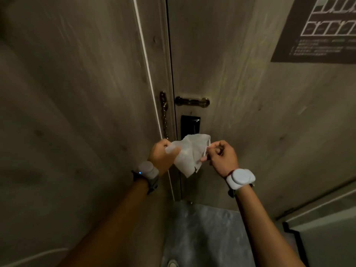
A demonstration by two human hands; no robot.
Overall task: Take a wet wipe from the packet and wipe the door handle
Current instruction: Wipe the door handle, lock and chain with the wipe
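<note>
Thin, matt white wet wipe (187, 154), soft and crumpled, slightly see-through at its edges. Behind it the door (240, 83) shows a pale wood-grain finish, dull and a little scuffed. Security chain (164, 114) on the left: brassy metal links with a dim shine. The bar (192, 102) beside it is the same polished metal. Below sits a glossy black lock plate (190, 125). Near the bottom, grey mottled floor (204, 234), smooth-looking.

The wet wipe (189, 154), stretched between the left hand (161, 156) and right hand (221, 158), hangs before the black lock plate (190, 125). Above, the door chain (164, 114) dangles beside the unobstructed chain slide bar (192, 102).
</note>
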